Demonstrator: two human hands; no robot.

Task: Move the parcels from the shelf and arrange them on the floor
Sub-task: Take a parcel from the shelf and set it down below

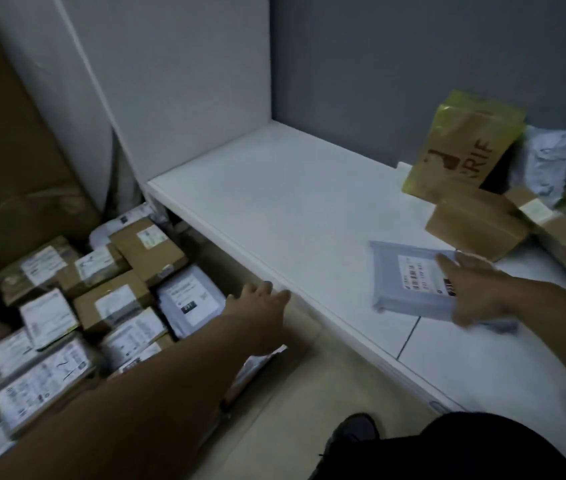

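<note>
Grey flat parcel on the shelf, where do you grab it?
Probably pinch the grey parcel by its near edge, coming from the front: it lies flat and thin by the shelf edge, and brown boxes crowd behind it.

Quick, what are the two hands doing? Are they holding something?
Left hand: open, holding nothing, beside the shelf.
Right hand: open, fingers flat on the grey parcel.
</note>
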